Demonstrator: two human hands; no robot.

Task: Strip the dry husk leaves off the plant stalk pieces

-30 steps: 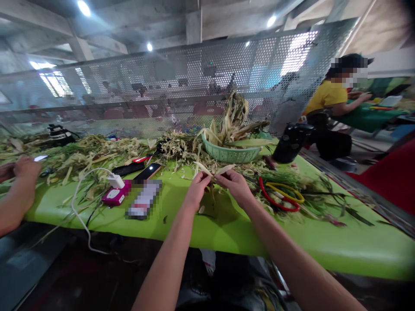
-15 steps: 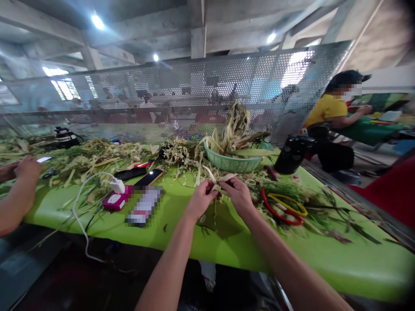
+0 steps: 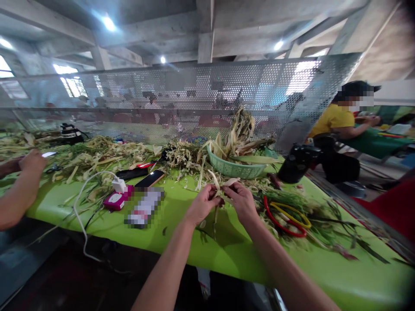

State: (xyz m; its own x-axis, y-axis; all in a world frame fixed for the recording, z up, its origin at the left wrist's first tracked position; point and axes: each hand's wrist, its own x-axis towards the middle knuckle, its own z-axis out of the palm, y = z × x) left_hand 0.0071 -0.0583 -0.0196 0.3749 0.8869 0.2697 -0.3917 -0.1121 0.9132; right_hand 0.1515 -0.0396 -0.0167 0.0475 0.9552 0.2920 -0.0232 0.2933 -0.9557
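Note:
Pale strips of corn husk (image 3: 214, 178) are pinched between my two hands above the green table (image 3: 181, 235). My left hand (image 3: 203, 204) is closed on the strips from the left, thumb and fingers pressed together. From the right, my right hand (image 3: 241, 199) pinches them close by, nearly touching the left. A thin strand hangs down below the hands. Just beyond them stands a green plastic basket (image 3: 236, 170) with dried husks (image 3: 241, 129) in it. Scissors with red and yellow handles (image 3: 287, 218) lie right of my right hand.
Left of my hands lie a phone with a blurred screen (image 3: 145, 207), a dark phone (image 3: 151, 178) and a magenta box (image 3: 115, 201) with a white charger and cable. A black container (image 3: 298, 163) stands right. Another person's hand (image 3: 32, 162) is at far left; perforated metal panels (image 3: 181, 93) stand behind.
The whole view has shifted slightly, so things sit a little lower and further right. Both hands still pinch the husk strips, with only small finger movement.

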